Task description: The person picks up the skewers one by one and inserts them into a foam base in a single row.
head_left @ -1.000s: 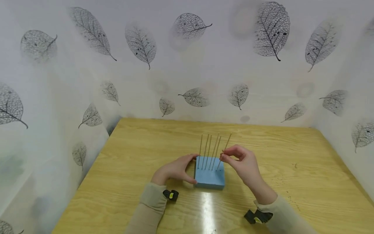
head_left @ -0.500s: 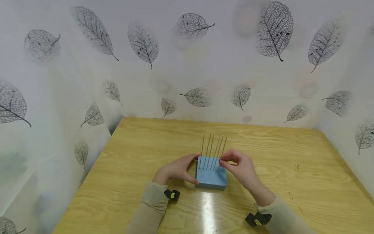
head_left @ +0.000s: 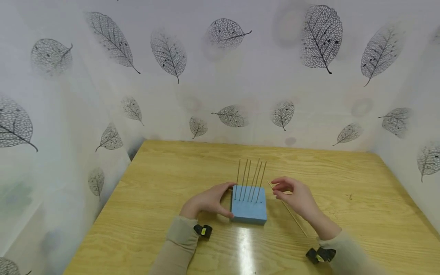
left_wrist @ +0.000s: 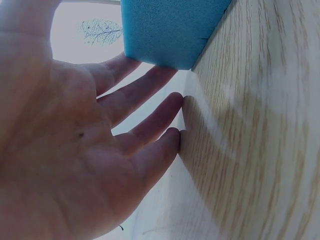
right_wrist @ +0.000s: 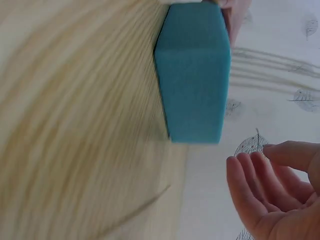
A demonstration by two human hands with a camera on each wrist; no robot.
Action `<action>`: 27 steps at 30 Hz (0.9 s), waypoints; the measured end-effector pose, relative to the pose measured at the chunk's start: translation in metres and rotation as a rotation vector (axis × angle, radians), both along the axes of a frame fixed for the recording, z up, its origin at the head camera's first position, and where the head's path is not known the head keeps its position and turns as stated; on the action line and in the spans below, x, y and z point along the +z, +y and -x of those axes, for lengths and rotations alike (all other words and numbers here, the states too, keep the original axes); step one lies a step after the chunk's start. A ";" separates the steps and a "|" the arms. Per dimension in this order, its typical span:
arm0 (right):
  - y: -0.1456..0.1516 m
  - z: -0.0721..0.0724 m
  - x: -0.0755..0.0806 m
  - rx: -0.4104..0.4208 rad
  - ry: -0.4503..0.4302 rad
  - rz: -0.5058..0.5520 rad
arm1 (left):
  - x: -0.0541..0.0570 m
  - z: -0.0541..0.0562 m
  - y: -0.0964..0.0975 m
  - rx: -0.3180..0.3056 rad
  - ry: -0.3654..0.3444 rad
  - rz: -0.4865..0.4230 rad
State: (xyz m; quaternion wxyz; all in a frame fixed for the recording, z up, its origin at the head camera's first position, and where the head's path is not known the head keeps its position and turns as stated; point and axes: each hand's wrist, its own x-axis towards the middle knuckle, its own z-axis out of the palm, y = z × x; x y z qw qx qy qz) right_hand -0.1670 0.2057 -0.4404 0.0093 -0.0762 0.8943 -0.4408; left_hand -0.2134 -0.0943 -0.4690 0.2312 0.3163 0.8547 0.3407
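Note:
A light blue foam block (head_left: 248,212) lies flat on the table. Several thin wooden sticks (head_left: 246,179) stand in a row in its top, tilted slightly to the right. My left hand (head_left: 207,200) holds the block's left side, thumb at the front corner and fingers at the back. In the left wrist view, fingertips touch the blue block (left_wrist: 175,30). To the right of the block, my right hand (head_left: 292,196) hovers with loosely bent fingers and nothing between them. Under it, a loose wooden stick (head_left: 295,219) lies diagonally on the table, partly hidden by the hand.
The wooden table (head_left: 165,172) reaches back to a pale wall covering (head_left: 240,84) printed with leaf skeletons, which also lines both sides. Small dark holes show in the block's top, right of the row. Black wrist cameras (head_left: 321,255) sit at both cuffs.
My right hand has let go of the rightmost stick, which now stands nearer the others, and has moved right over the table. The loose stick has come into view. My left hand stays on the block.

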 end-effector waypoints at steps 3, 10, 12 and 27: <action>0.013 0.003 0.002 0.008 -0.021 -0.124 | 0.000 -0.001 0.000 0.001 -0.006 0.003; 0.035 0.008 0.001 0.049 -0.131 -0.176 | -0.003 0.001 0.000 0.004 -0.005 -0.006; 0.039 0.009 -0.001 0.043 -0.155 -0.178 | -0.004 0.001 0.000 0.001 -0.002 -0.010; 0.045 0.014 -0.012 0.010 -0.327 -0.111 | -0.002 0.000 0.000 0.005 0.013 0.003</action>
